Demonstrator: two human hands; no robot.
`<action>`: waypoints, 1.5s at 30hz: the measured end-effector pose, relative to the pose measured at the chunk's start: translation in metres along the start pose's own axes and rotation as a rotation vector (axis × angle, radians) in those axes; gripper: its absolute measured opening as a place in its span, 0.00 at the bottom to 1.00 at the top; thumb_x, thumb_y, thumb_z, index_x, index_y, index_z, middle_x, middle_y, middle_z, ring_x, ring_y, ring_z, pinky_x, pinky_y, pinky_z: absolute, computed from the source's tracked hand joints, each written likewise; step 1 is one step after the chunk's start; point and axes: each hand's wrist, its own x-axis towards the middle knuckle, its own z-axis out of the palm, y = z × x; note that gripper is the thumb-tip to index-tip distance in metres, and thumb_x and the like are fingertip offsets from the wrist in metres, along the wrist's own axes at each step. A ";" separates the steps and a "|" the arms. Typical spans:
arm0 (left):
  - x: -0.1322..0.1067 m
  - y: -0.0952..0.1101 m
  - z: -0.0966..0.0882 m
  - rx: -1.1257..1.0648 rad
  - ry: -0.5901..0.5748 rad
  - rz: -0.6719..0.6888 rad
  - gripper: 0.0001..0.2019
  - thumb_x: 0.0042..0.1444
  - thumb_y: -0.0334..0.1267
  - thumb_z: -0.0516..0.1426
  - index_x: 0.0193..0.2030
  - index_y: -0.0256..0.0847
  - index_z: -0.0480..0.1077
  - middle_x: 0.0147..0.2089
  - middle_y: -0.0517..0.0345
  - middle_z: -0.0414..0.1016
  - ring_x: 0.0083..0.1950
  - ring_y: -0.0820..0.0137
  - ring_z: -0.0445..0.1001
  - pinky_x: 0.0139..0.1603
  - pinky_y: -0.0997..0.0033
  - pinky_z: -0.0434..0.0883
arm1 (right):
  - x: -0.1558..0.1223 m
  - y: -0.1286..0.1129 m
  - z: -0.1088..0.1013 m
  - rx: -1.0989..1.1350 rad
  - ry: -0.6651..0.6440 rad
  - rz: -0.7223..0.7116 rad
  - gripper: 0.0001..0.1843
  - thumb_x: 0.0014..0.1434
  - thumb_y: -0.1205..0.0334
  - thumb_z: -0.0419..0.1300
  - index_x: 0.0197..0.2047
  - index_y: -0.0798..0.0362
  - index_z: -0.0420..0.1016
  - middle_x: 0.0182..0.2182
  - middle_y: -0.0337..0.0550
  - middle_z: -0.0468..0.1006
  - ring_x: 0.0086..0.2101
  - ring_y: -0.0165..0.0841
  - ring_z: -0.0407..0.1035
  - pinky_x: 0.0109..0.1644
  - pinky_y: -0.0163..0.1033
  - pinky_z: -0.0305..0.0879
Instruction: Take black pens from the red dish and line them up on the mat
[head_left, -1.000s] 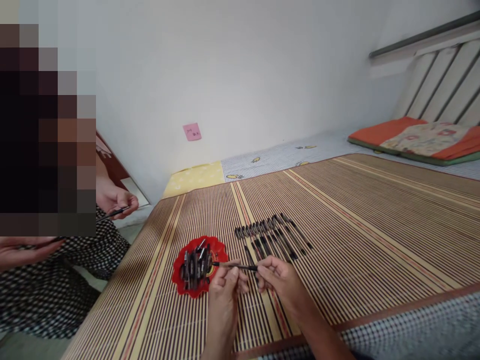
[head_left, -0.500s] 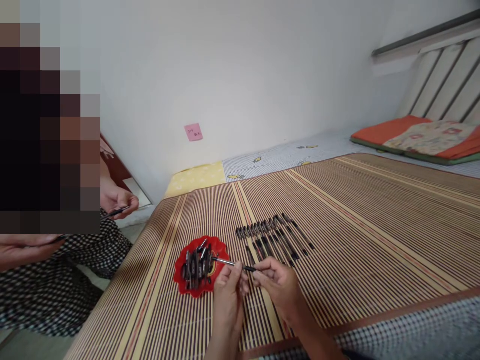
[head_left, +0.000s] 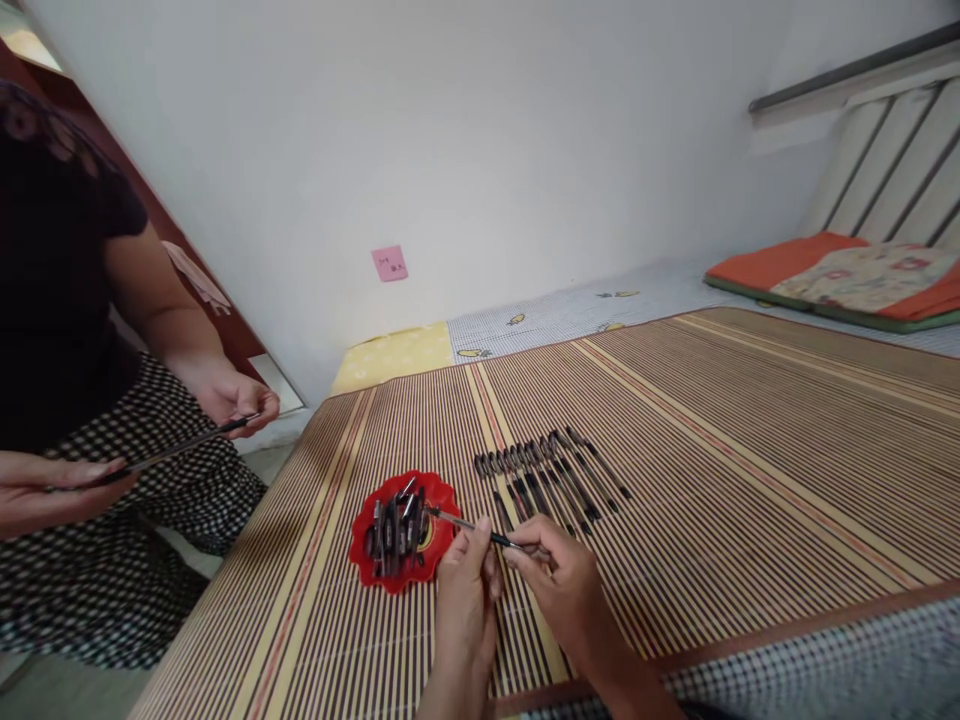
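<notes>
A slim pen with a dark grip slants between my two hands, its far end over the edge of a red scalloped dish. My left hand pinches the barrel between thumb and fingers. At the pen's near end, my right hand has its fingertips closed on the tip; what exactly lies in that pinch is partly hidden. Several dark pen parts lie heaped in the dish. Beyond my right hand, several black pens and a row of short dark pieces are laid out side by side.
A striped bamboo mat covers the bed. At the left stands another person, holding a long pen in both hands. A folded orange cloth lies at the far right, and a pink note is on the wall.
My right hand has shifted slightly right along the near end of the pen, and the pen has turned a little. My left hand keeps its pinch on the barrel.
</notes>
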 end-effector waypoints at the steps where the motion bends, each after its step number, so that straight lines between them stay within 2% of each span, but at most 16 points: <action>1: -0.001 0.001 0.000 -0.027 -0.002 -0.014 0.20 0.43 0.46 0.71 0.25 0.38 0.66 0.18 0.69 0.63 0.18 0.82 0.58 0.19 0.83 0.57 | 0.000 0.000 0.000 0.008 0.002 0.002 0.05 0.59 0.58 0.62 0.33 0.50 0.75 0.30 0.42 0.77 0.33 0.36 0.73 0.37 0.38 0.69; 3: -0.004 0.002 0.000 -0.064 -0.041 -0.036 0.18 0.42 0.42 0.72 0.33 0.37 0.71 0.25 0.64 0.71 0.23 0.80 0.66 0.26 0.81 0.66 | 0.000 0.002 0.000 0.098 -0.013 0.071 0.05 0.58 0.58 0.63 0.34 0.50 0.75 0.30 0.42 0.78 0.32 0.36 0.74 0.37 0.38 0.70; 5: -0.005 0.002 -0.002 -0.055 -0.072 -0.023 0.18 0.41 0.40 0.73 0.36 0.35 0.73 0.27 0.61 0.74 0.25 0.79 0.68 0.30 0.80 0.69 | 0.001 0.006 0.000 0.164 -0.021 0.126 0.06 0.58 0.57 0.63 0.35 0.50 0.75 0.29 0.41 0.78 0.31 0.36 0.74 0.35 0.38 0.70; 7: -0.004 0.000 -0.004 -0.034 -0.047 0.004 0.16 0.41 0.40 0.72 0.30 0.35 0.72 0.23 0.63 0.71 0.22 0.80 0.65 0.25 0.81 0.66 | 0.002 0.006 0.001 0.117 -0.003 0.073 0.04 0.58 0.59 0.63 0.34 0.49 0.75 0.29 0.41 0.77 0.32 0.36 0.74 0.36 0.38 0.70; 9: -0.001 -0.002 -0.004 -0.034 0.024 0.018 0.19 0.41 0.42 0.72 0.24 0.37 0.67 0.18 0.66 0.66 0.18 0.82 0.59 0.19 0.83 0.59 | 0.002 0.003 0.000 0.014 0.027 -0.056 0.04 0.60 0.61 0.61 0.32 0.49 0.75 0.30 0.42 0.77 0.34 0.36 0.73 0.38 0.39 0.69; 11: 0.002 -0.003 -0.004 -0.044 0.081 0.012 0.20 0.39 0.42 0.73 0.23 0.38 0.65 0.17 0.68 0.64 0.17 0.83 0.56 0.16 0.83 0.55 | 0.001 -0.001 -0.001 -0.042 0.039 -0.147 0.05 0.60 0.62 0.60 0.32 0.48 0.75 0.32 0.43 0.77 0.36 0.37 0.72 0.41 0.39 0.68; 17: 0.007 0.002 -0.008 -0.063 0.166 -0.012 0.21 0.37 0.43 0.74 0.28 0.37 0.67 0.20 0.65 0.69 0.19 0.82 0.62 0.18 0.84 0.60 | 0.002 -0.001 -0.008 -0.056 0.027 -0.025 0.04 0.60 0.59 0.61 0.37 0.48 0.76 0.32 0.43 0.78 0.33 0.36 0.73 0.37 0.37 0.68; 20: 0.007 0.006 -0.010 -0.036 0.195 0.020 0.21 0.37 0.45 0.73 0.27 0.38 0.67 0.20 0.65 0.70 0.17 0.82 0.61 0.17 0.83 0.59 | 0.006 0.002 -0.014 -0.105 0.034 -0.075 0.06 0.62 0.59 0.59 0.38 0.49 0.77 0.34 0.44 0.78 0.35 0.36 0.74 0.39 0.37 0.69; 24: 0.007 0.010 -0.008 -0.005 0.217 0.028 0.23 0.34 0.47 0.74 0.26 0.38 0.67 0.19 0.65 0.70 0.18 0.81 0.62 0.17 0.83 0.60 | 0.009 0.005 -0.023 -0.166 -0.027 -0.133 0.11 0.64 0.57 0.55 0.41 0.50 0.77 0.36 0.47 0.78 0.36 0.37 0.75 0.40 0.38 0.70; 27: 0.008 0.010 -0.006 0.017 0.215 0.038 0.25 0.32 0.49 0.74 0.26 0.38 0.66 0.19 0.65 0.69 0.17 0.81 0.62 0.17 0.83 0.59 | 0.011 0.006 -0.026 -0.059 -0.009 -0.001 0.14 0.64 0.53 0.56 0.45 0.52 0.77 0.32 0.45 0.79 0.32 0.35 0.75 0.36 0.37 0.70; 29: 0.009 0.007 -0.006 0.059 0.186 0.046 0.25 0.33 0.52 0.73 0.25 0.38 0.66 0.18 0.65 0.69 0.17 0.81 0.61 0.16 0.82 0.59 | 0.011 0.006 -0.025 0.030 -0.010 0.109 0.14 0.62 0.52 0.58 0.42 0.53 0.76 0.26 0.42 0.77 0.26 0.32 0.72 0.31 0.35 0.68; 32: 0.010 0.001 -0.009 0.161 0.113 0.047 0.25 0.37 0.55 0.71 0.24 0.39 0.64 0.17 0.65 0.68 0.15 0.81 0.60 0.16 0.81 0.56 | 0.012 0.008 -0.021 0.123 -0.129 0.244 0.14 0.60 0.51 0.59 0.32 0.53 0.74 0.17 0.35 0.70 0.18 0.27 0.63 0.23 0.31 0.59; 35: 0.011 -0.004 -0.012 0.275 0.049 0.063 0.24 0.41 0.52 0.70 0.22 0.39 0.62 0.16 0.68 0.65 0.15 0.80 0.60 0.16 0.80 0.56 | 0.011 0.011 -0.019 0.199 -0.276 0.375 0.19 0.59 0.47 0.59 0.25 0.53 0.71 0.12 0.31 0.64 0.14 0.23 0.55 0.18 0.30 0.49; 38: 0.011 -0.006 -0.014 0.365 0.016 0.101 0.22 0.45 0.51 0.68 0.21 0.40 0.62 0.15 0.69 0.64 0.15 0.80 0.60 0.18 0.79 0.58 | 0.010 0.012 -0.018 0.238 -0.334 0.443 0.21 0.56 0.44 0.60 0.23 0.53 0.69 0.13 0.32 0.66 0.12 0.22 0.54 0.16 0.30 0.46; 41: 0.012 -0.006 -0.014 0.367 0.037 0.117 0.22 0.44 0.51 0.68 0.21 0.40 0.62 0.15 0.68 0.65 0.15 0.80 0.61 0.18 0.79 0.58 | 0.010 0.014 -0.018 0.234 -0.335 0.450 0.23 0.56 0.42 0.59 0.24 0.54 0.70 0.14 0.33 0.69 0.11 0.21 0.53 0.15 0.30 0.45; 45: 0.014 -0.005 -0.014 0.277 0.094 0.113 0.21 0.43 0.50 0.69 0.23 0.40 0.64 0.17 0.65 0.70 0.17 0.78 0.65 0.19 0.80 0.59 | 0.009 0.022 -0.016 0.307 -0.327 0.470 0.24 0.53 0.40 0.61 0.31 0.56 0.74 0.22 0.40 0.78 0.14 0.24 0.63 0.16 0.30 0.53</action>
